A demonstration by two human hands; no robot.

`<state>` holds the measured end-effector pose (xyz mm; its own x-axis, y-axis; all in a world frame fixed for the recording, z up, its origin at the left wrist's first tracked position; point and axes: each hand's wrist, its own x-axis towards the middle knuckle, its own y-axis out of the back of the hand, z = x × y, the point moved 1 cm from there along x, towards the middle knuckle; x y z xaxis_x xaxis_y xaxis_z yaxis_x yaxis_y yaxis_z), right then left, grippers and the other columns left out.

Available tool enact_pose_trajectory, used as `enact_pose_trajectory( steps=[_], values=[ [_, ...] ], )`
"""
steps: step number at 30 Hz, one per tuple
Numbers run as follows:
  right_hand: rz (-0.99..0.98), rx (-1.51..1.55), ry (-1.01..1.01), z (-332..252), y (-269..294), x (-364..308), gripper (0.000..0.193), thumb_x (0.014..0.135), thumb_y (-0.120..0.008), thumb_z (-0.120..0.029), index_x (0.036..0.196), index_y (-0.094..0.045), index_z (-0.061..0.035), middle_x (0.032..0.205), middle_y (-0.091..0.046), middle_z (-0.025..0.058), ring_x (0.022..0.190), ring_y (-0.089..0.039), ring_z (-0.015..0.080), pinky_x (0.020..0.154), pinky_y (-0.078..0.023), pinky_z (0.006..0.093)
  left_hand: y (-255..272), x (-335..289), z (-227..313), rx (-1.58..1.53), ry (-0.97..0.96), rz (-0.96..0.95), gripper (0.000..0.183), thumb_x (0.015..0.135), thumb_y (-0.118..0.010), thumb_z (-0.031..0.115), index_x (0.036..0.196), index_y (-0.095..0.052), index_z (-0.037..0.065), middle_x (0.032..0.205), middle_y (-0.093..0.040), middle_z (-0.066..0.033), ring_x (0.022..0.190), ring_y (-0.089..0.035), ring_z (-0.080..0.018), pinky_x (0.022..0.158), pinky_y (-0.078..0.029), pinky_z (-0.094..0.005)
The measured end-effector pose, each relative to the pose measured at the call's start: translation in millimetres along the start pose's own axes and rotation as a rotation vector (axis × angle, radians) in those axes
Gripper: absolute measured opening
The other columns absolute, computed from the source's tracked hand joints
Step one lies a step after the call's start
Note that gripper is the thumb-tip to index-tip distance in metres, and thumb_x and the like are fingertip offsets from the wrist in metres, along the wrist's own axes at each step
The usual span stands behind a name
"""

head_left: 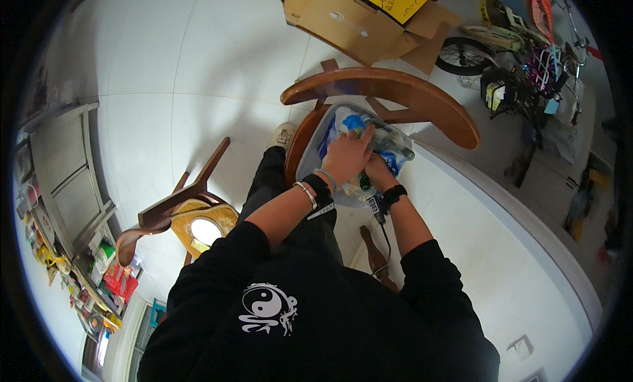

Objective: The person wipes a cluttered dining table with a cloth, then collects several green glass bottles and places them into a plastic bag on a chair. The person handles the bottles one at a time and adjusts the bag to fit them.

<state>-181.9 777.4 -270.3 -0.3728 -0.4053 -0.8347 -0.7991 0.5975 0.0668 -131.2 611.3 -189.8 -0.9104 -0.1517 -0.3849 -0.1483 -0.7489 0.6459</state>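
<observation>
A grey plastic bin [307,159] sits on the seat of a wooden chair [382,83]. Inside lie blue-and-white plastic packaging [353,123], a clear bottle-like piece [399,150] and something dark green, crowded together. Over the contents is my left hand [345,159], index finger stretched out and touching the packaging area; its other fingers are partly out of sight. Beside it, my right hand [380,173] reaches into the bin from the right. Its fingertips are hidden behind my left hand and the contents, so I cannot see whether they grip anything.
Beyond the chair stands an open cardboard box [349,26] with a yellow sheet on it. Small bicycles [465,55] crowd the far right. A second wooden chair [178,214] is to the left, and a low white wall [475,217] runs along the right.
</observation>
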Motion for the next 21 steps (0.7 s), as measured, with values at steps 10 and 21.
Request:
enact_pose_trajectory(
  steps=[10, 21],
  values=[
    [0.085, -0.504, -0.013, -7, 0, 26, 0.032, 0.101, -0.05, -0.023, 0.119, -0.061, 0.0009, 0.113, -0.064, 0.0171, 0.103, -0.063, 0.0316, 0.09, -0.05, 0.0404, -22, 5, -3, -0.073, -0.021, 0.034, 0.067, 0.092, -0.062, 0.018, 0.151, -0.032, 0.011, 0.088, -0.067, -0.0189, 0.076, -0.067, -0.0384, 0.064, -0.055, -0.0472],
    [0.316, 0.394, 0.122, 51, -45, 75, 0.037, 0.093, -0.066, -0.027, 0.12, -0.061, -0.0023, 0.117, -0.063, 0.0133, 0.102, -0.062, 0.0275, 0.087, -0.051, 0.0365, -42, -19, -35, -0.3, 0.286, -0.055, 0.099, 0.086, -0.073, 0.039, 0.159, -0.014, 0.008, 0.118, -0.06, -0.0237, 0.113, -0.059, -0.0375, 0.097, -0.046, -0.0419]
  ],
)
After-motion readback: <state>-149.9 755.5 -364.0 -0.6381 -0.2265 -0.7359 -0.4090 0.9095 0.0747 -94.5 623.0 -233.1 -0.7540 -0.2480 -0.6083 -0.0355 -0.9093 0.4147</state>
